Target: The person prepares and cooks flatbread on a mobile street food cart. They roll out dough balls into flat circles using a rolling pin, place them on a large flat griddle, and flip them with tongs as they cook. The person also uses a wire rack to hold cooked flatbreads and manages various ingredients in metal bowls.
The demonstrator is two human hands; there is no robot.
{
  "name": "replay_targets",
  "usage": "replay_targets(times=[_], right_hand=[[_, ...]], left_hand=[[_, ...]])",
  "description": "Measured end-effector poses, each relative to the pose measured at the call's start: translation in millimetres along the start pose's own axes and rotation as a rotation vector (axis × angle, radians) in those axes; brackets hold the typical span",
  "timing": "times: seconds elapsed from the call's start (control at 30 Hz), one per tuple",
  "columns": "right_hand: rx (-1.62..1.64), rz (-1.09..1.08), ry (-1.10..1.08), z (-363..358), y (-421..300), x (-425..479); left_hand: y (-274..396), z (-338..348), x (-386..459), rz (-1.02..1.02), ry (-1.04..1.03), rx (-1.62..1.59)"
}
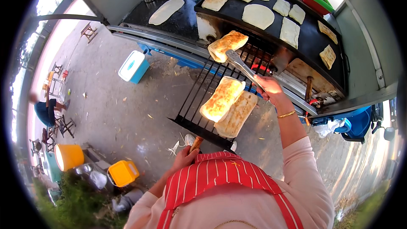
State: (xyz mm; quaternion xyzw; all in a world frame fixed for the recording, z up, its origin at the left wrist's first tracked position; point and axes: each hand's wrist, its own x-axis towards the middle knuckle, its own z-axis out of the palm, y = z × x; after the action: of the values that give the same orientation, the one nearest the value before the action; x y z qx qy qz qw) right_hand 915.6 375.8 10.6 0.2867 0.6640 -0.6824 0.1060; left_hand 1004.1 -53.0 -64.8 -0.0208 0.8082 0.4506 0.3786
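Observation:
My right hand (268, 89) grips a pair of metal tongs (243, 65), whose tips meet a browned folded flatbread (228, 45) over the inner end of a black wire rack (194, 108). The rack reaches out from beneath the griddle. Two more browned flatbreads lie on its outer part, the upper one (222, 98) overlapping the lower one (237, 114). My left hand (186, 157) is closed around a wooden handle (196, 143) close to my apron, near the rack's front edge. What the handle belongs to is partly hidden.
Several flatbreads, pale and browned, lie on the black griddle (313, 51) ahead. Flattened dough (166, 11) rests on the dark worktop at left. A blue cooler box (133, 66) and yellow buckets (123, 173) stand on the ground. A seated person (46, 111) is far left.

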Motion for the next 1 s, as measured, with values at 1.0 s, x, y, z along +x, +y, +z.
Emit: replay_targets(times=[1.0], right_hand=[[-0.27, 0.007, 0.061, -147, -12, -19]], left_hand=[[45, -20, 1, -0.122, -0.047, -0.031]])
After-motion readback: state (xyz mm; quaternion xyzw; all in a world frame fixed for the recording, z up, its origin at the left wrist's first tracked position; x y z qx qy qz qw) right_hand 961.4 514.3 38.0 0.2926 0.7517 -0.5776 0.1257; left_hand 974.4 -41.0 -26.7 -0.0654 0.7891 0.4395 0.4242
